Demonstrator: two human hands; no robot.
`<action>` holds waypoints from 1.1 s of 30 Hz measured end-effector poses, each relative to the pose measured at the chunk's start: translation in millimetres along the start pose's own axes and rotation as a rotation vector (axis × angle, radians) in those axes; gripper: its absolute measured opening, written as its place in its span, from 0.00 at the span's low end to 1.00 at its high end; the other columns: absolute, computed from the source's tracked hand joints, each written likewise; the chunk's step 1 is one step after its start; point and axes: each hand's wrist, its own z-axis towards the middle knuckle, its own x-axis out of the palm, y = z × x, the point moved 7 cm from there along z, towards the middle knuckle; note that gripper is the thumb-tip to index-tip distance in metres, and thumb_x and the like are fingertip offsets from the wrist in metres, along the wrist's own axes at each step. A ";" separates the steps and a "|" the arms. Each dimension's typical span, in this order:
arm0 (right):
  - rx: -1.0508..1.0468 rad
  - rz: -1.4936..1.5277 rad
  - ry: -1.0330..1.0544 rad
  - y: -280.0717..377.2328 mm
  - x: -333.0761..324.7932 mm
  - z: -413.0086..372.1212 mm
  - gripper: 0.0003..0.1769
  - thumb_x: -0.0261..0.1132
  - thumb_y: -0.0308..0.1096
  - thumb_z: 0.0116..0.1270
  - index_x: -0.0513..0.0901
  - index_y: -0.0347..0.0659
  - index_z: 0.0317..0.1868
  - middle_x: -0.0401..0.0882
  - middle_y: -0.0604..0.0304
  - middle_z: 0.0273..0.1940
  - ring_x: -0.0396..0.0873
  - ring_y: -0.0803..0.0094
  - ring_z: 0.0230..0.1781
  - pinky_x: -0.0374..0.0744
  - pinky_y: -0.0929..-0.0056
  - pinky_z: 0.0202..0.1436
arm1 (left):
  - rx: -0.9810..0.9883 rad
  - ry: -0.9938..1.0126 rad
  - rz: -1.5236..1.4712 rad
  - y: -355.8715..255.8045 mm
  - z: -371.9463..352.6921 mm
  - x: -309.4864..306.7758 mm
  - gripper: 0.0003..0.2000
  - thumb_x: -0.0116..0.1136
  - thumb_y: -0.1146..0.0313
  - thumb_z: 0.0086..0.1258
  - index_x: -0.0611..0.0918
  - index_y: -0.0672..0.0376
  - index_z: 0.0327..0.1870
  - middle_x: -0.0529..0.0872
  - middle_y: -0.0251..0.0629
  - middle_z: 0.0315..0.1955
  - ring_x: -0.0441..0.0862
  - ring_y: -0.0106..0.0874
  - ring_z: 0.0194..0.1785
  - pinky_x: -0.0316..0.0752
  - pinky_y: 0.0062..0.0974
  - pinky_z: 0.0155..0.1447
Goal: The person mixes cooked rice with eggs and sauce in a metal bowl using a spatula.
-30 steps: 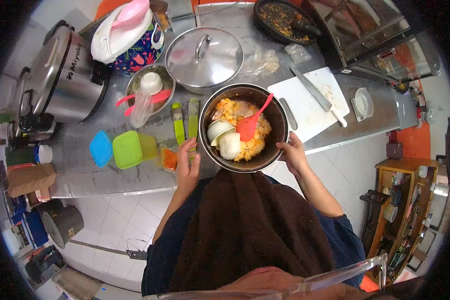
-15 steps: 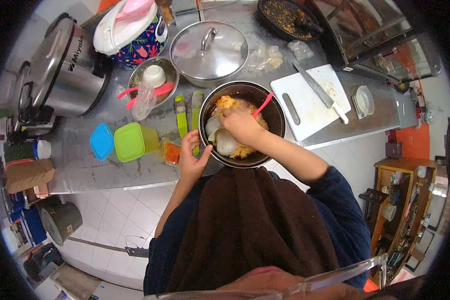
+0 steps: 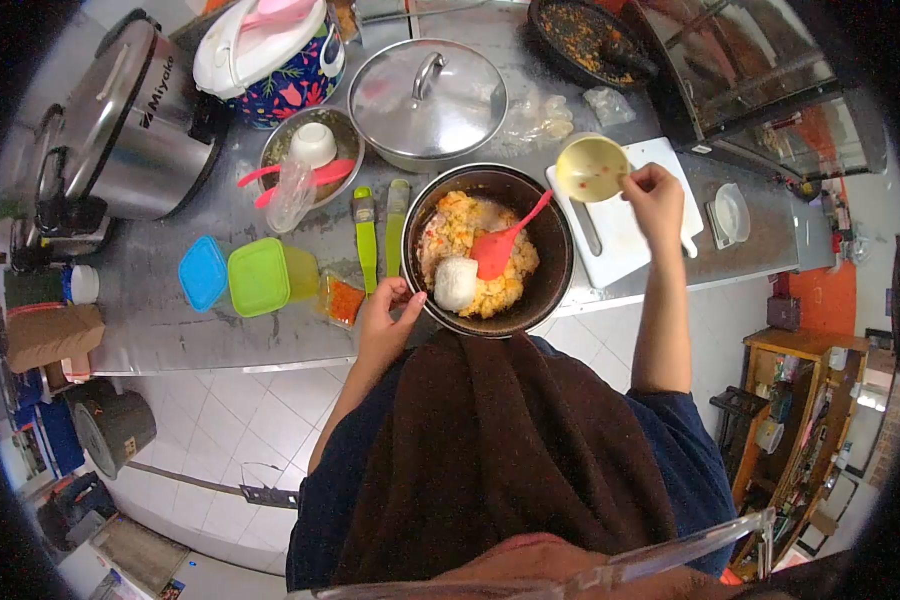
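My right hand (image 3: 656, 200) pinches the rim of a small cream bowl (image 3: 585, 178) and holds it over the cutting board (image 3: 595, 265). Bits of food cling to the bowl's inside. At the lower left rim of a dark pot (image 3: 558, 275), my left hand (image 3: 382, 318) grips the pot's side with thumb and fingers. Inside the pot lies an orange and pale food mixture (image 3: 460, 215). A rounded white lump (image 3: 456, 284) rests on the mixture beside a red spatula (image 3: 498, 252), whose handle leans on the right rim.
Left of the pot are two green-handled tools (image 3: 366, 240), a green-lidded container (image 3: 258, 277), a blue lid (image 3: 202, 273) and an orange packet (image 3: 341, 300). Behind stand a lidded steel pot (image 3: 428, 105) and a metal bowl (image 3: 342, 200). A scale (image 3: 727, 215) sits at the right.
My right hand has lifted the bowl out of the pot and moved it right, over the cutting board. The white lump and red spatula now show fully. My left hand stays at the rim.
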 end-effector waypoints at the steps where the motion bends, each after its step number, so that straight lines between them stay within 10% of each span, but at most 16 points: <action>1: 0.107 -0.051 0.011 -26.8 -2.6 8.9 0.07 0.63 0.31 0.45 0.78 0.34 0.20 0.76 0.56 0.16 0.75 0.73 0.16 0.73 0.76 0.23 | -0.007 0.010 -0.010 -2.3 -0.3 1.3 0.10 0.58 0.70 0.57 0.71 0.63 0.34 0.76 0.32 0.26 0.72 0.21 0.31 0.69 0.18 0.38; 8: 0.358 -0.222 0.161 -131.1 45.2 12.2 0.09 0.60 0.32 0.50 0.79 0.35 0.27 0.78 0.55 0.22 0.76 0.71 0.22 0.73 0.74 0.26 | -0.006 0.050 0.028 -8.3 1.0 1.7 0.09 0.55 0.70 0.59 0.71 0.63 0.34 0.76 0.32 0.27 0.73 0.20 0.31 0.69 0.18 0.38; 10: -0.364 -0.596 -0.468 -1.8 15.1 -12.7 0.09 0.61 0.31 0.50 0.78 0.37 0.33 0.76 0.52 0.30 0.74 0.62 0.33 0.71 0.70 0.38 | -0.018 0.032 0.010 -6.2 0.5 3.4 0.09 0.55 0.70 0.59 0.71 0.63 0.34 0.76 0.32 0.27 0.72 0.20 0.31 0.69 0.18 0.38; 13: -0.617 -0.141 0.340 76.1 77.9 -57.3 0.16 0.60 0.27 0.45 0.77 0.41 0.39 0.73 0.57 0.40 0.68 0.60 0.44 0.66 0.65 0.47 | -0.013 0.024 -0.007 -2.6 0.1 2.9 0.09 0.55 0.70 0.59 0.71 0.63 0.34 0.75 0.32 0.26 0.72 0.20 0.30 0.69 0.18 0.38; 17: -1.033 -0.838 0.534 91.6 138.5 -116.6 0.12 0.57 0.32 0.48 0.78 0.43 0.35 0.75 0.63 0.36 0.68 0.69 0.44 0.60 0.62 0.54 | 0.034 0.030 -0.055 -17.9 0.7 3.7 0.09 0.55 0.69 0.59 0.70 0.63 0.34 0.75 0.32 0.26 0.72 0.20 0.29 0.69 0.18 0.37; 23: -1.014 -0.946 0.784 64.0 143.7 -100.7 0.06 0.56 0.32 0.48 0.80 0.46 0.20 0.78 0.63 0.23 0.74 0.70 0.34 0.69 0.69 0.46 | 0.009 -0.013 0.003 -9.4 -1.6 2.1 0.08 0.55 0.69 0.59 0.70 0.63 0.32 0.74 0.31 0.25 0.71 0.19 0.29 0.68 0.17 0.36; 33: -0.750 -0.759 0.784 56.5 129.7 -108.5 0.06 0.55 0.26 0.48 0.78 0.36 0.26 0.77 0.53 0.25 0.77 0.62 0.31 0.77 0.69 0.32 | -0.064 0.101 0.014 -19.6 1.1 5.7 0.07 0.52 0.70 0.61 0.70 0.63 0.31 0.71 0.29 0.22 0.66 0.17 0.25 0.64 0.16 0.31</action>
